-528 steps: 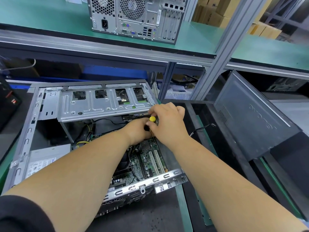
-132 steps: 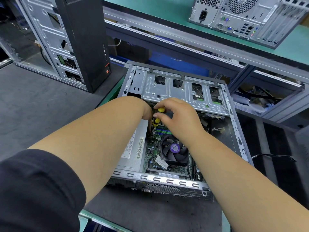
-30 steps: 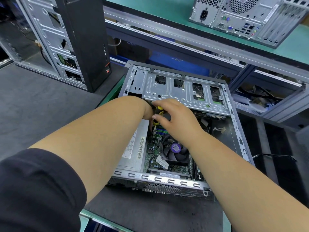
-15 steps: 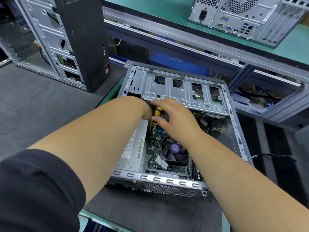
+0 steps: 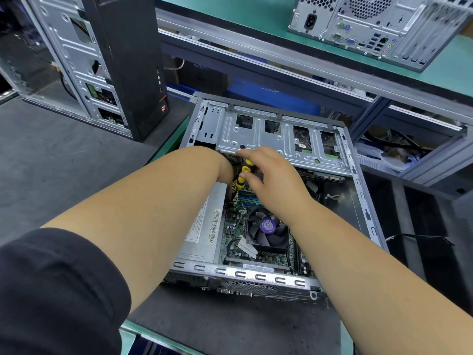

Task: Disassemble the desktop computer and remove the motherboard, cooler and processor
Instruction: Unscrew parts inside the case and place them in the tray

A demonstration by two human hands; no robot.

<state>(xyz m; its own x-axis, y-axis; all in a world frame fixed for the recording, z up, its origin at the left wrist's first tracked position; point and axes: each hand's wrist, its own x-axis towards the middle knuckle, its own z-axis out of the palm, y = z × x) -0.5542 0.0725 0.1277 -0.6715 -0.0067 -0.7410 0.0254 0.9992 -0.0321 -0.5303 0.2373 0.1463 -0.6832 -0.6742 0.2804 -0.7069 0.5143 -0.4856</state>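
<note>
Toward the far left corner of the worktop stands an upright tower case, black-fronted, its bare metal side turned this way. Just right of it, near the middle of the dark mat, the desktop computer lies on its side with its cover off. Along its left wall sits the grey power supply with a barcode label. Beside that the green motherboard lies flat on the case floor, and the cooler with its dark fan and purple hub sits on it; the processor is presumably beneath and cannot be seen. Left hand reaches in under the edge of the silver drive cage; its fingers are hidden there, so I cannot tell whether they are curled or spread. Right hand pinches the yellow-and-black screwdriver between thumb and fingertips, the tool pointing down toward the board's far left corner. Judging by this, a mounting screw is being worked. The board should be light but thin, springy and easily cracked; it is best lifted by its bare edges, not by sockets or capacitors. The cooler is heavier and stiff, best gripped by the fan frame's sides, clear of the blades. The processor is small and fragile, to be held only by its rim. On the shelf at far right rests another computer, ports facing out.
</note>
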